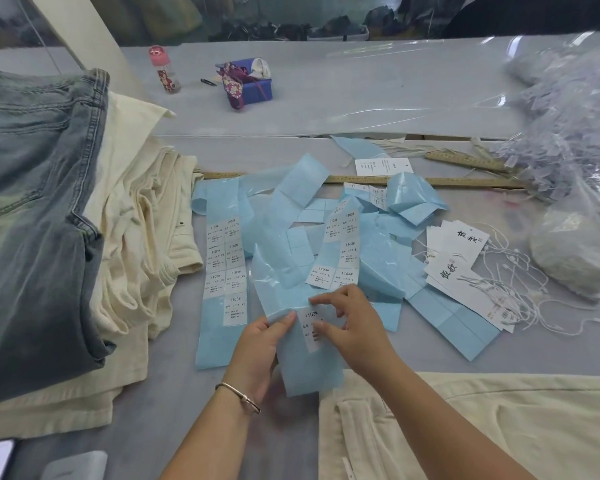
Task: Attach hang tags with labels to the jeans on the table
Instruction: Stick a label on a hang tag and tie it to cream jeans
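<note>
Peeling a thin white label [313, 326] from its slippery, floppy blue backing strip [309, 368] near the table's front edge, left hand [261, 344] pinches the strip while right hand [350, 327] pinches the label's corner.

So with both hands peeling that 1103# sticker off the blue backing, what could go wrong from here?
1. The sticker label, pinched by the right hand while the left hand holds the blue backing strip, might crease or tear.
2. XS sheets and L sheets lie close together, so sizes could get mixed.
3. The hang tags' strings look tangled.
</note>
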`<state>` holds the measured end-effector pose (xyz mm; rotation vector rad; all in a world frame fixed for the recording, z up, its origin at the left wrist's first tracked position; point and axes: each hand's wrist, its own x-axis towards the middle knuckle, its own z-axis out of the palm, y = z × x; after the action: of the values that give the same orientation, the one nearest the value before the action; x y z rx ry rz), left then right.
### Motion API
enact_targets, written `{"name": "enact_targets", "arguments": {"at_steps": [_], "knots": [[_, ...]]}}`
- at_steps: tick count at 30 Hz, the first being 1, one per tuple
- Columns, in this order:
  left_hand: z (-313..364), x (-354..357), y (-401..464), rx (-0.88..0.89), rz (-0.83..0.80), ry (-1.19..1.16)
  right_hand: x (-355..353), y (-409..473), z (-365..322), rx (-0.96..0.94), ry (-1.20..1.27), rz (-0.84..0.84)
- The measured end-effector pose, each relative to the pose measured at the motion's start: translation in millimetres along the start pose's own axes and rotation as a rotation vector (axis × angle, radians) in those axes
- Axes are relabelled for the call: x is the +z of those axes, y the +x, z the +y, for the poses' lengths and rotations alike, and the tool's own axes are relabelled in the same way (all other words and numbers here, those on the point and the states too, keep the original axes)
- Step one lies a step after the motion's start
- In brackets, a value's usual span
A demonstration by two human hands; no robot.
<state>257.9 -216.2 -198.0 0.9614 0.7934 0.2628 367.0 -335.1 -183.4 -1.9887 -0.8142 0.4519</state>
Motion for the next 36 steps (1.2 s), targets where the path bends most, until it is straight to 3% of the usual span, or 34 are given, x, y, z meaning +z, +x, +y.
{"name": "enact_targets", "arguments": {"at_steps": [7,19,28,36], "knots": [[1.6,-0.6,2.7,-0.044,-0.005,-0.073,-0.7,14.6,-2.0,-0.069,-0.177,0.05],[13.5,10.2,11.6,-0.07,0.116,0.033,-2.3,9.7,-6.3,-0.426,-0.304,0.247],[17.5,17.8,12.8,0.08,0.217,0.216,8.5,7.7,-5.7,-0.287,-0.175,0.178],[14.0,16.4,16.3,0.09,0.246,0.314,9.0,6.9,-9.0,-0.325,-0.153,0.218]]}}
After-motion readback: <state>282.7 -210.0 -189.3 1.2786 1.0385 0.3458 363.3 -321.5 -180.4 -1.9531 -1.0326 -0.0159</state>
